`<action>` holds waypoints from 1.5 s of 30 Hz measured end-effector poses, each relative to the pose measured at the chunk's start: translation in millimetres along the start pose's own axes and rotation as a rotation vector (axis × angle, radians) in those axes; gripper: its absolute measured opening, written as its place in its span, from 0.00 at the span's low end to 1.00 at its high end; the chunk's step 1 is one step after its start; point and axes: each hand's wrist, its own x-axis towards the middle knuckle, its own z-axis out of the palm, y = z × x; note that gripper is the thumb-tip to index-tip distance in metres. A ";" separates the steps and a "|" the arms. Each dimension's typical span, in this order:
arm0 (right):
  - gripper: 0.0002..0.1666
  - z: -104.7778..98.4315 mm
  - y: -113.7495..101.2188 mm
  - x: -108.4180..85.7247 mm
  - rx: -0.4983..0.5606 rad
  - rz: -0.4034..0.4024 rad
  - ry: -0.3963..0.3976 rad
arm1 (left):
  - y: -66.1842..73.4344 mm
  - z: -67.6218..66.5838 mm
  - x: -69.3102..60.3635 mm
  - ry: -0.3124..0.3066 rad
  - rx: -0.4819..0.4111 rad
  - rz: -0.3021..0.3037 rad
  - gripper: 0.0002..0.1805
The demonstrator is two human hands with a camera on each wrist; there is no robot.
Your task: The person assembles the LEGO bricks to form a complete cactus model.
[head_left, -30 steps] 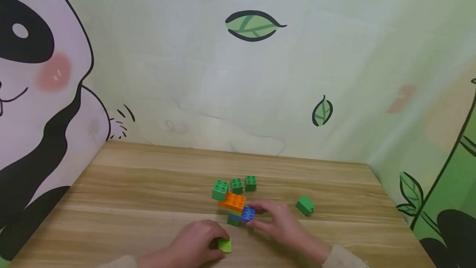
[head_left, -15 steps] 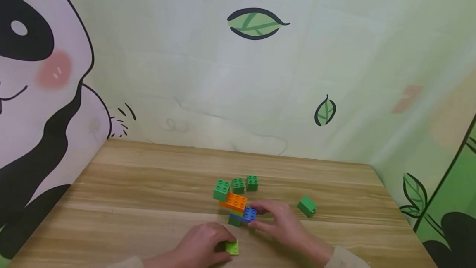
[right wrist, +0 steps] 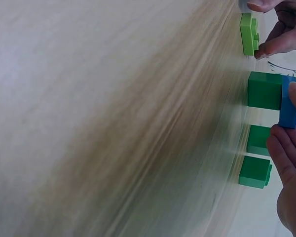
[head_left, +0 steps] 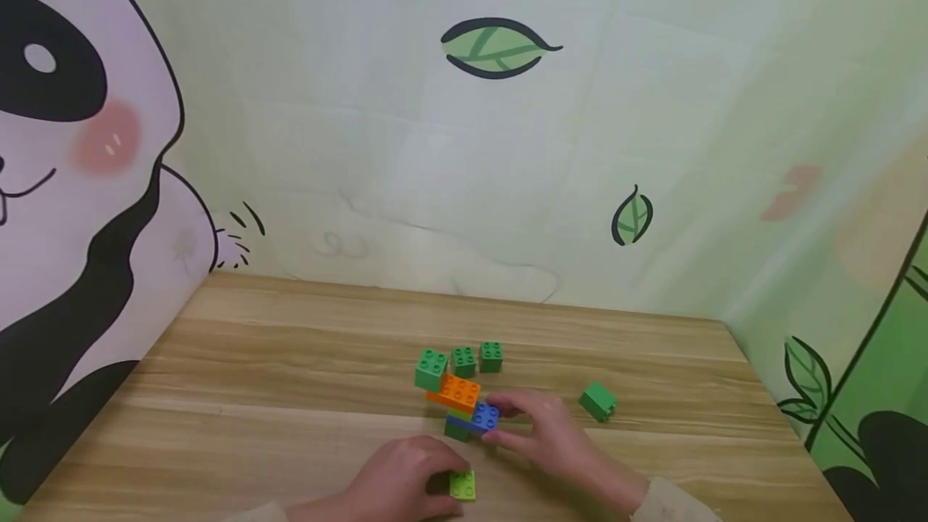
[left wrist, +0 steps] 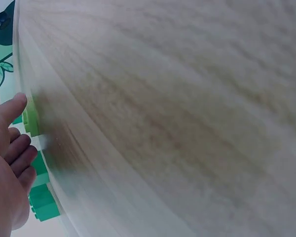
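With our left hand (head_left: 399, 477) we are pinching the lime block (head_left: 462, 486) on the table (head_left: 290, 369), near the tower (head_left: 458, 394). With our right hand (head_left: 545, 433) we are holding the tower's blue block (head_left: 485, 417).

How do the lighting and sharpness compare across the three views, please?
Head: soft, diffuse light, the orange building brick clear; left wrist: nearby wooden tabletop blurred; right wrist: pale sheen at left, the blue building brick crisper than the foreground.
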 end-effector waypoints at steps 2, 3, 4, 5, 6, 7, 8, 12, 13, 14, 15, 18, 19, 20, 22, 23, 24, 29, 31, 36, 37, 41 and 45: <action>0.27 -0.4 -0.6 0.1 -0.001 -0.001 -0.002 | -0.8 -2.0 -1.8 0.008 -0.012 -0.017 0.21; 0.27 -0.6 -0.8 0.1 -0.001 -0.001 -0.002 | -0.9 -3.4 -2.9 0.011 -0.022 -0.032 0.22; 0.27 -0.8 -1.1 -0.1 -0.001 -0.003 -0.002 | -1.3 -4.4 -4.3 0.018 -0.027 -0.045 0.22; 0.27 -1.0 -1.2 -0.1 0.000 -0.004 -0.002 | -1.0 -5.8 -6.1 0.025 -0.039 -0.066 0.22; 0.28 -1.1 -1.4 -0.2 0.000 -0.007 -0.001 | -0.4 -7.1 -8.0 0.034 -0.058 -0.094 0.23; 0.28 -1.2 -1.4 -0.3 -0.001 -0.009 0.001 | 0.1 -8.0 -9.9 0.046 -0.083 -0.131 0.24; 0.28 -1.3 -1.4 -0.3 0.000 -0.013 0.002 | 1.1 -8.8 -11.6 0.061 -0.115 -0.170 0.25; 0.29 -2.2 -1.2 -2.2 -0.008 -0.030 0.016 | 3.3 -8.7 -13.6 0.168 -0.275 -0.342 0.29; 0.29 -2.7 -1.3 -3.0 -0.013 -0.034 0.022 | 3.1 -7.7 -13.1 0.198 -0.318 -0.379 0.29; 0.29 -3.3 -1.5 -4.0 -0.018 -0.036 0.027 | 3.1 -7.0 -12.2 0.225 -0.357 -0.411 0.30; 0.30 -4.1 -1.6 -5.0 -0.023 -0.037 0.032 | 3.2 -6.1 -11.3 0.250 -0.388 -0.437 0.30; 0.30 -6.6 -2.4 -8.0 -0.028 -0.040 0.037 | 5.7 -3.3 -9.2 0.312 -0.481 -0.484 0.33; 0.30 -7.6 -2.8 -9.1 -0.026 -0.041 0.036 | 7.0 -2.2 -8.3 0.325 -0.500 -0.487 0.34; 0.30 -8.6 -3.1 -10.4 -0.025 -0.042 0.036 | 8.7 -1.6 -7.3 0.333 -0.525 -0.496 0.35; 0.30 -10.7 -4.0 -13.8 -0.035 -0.047 0.042 | 12.6 0.0 -5.0 0.346 -0.566 -0.502 0.38; 0.29 -12.0 -4.6 -16.0 -0.043 -0.044 0.044 | 14.5 0.8 -3.9 0.348 -0.581 -0.505 0.39; 0.29 -13.3 -5.4 -18.4 -0.050 -0.044 0.045 | 16.3 1.4 -2.8 0.349 -0.592 -0.512 0.40; 0.24 -19.2 -11.5 -31.3 -0.089 -0.043 0.004 | 21.8 3.1 1.6 0.375 -0.603 -0.546 0.39; 0.23 -19.5 -14.0 -35.6 -0.110 -0.086 -0.018 | 22.6 3.2 3.1 0.389 -0.592 -0.558 0.39; 0.23 -14.2 -19.4 -42.6 -0.132 -0.197 -0.070 | 22.7 4.7 5.6 0.438 -0.548 -0.542 0.37; 0.23 -12.6 -20.7 -42.9 -0.124 -0.203 -0.087 | 22.7 5.0 5.9 0.449 -0.546 -0.536 0.37; 0.24 -5.2 -24.4 -41.8 -0.096 -0.262 -0.144 | 21.3 6.2 8.3 0.488 -0.545 -0.504 0.34; 0.26 3.0 -24.3 -37.9 -0.111 -0.353 -0.176 | 18.4 8.1 13.1 0.532 -0.522 -0.480 0.30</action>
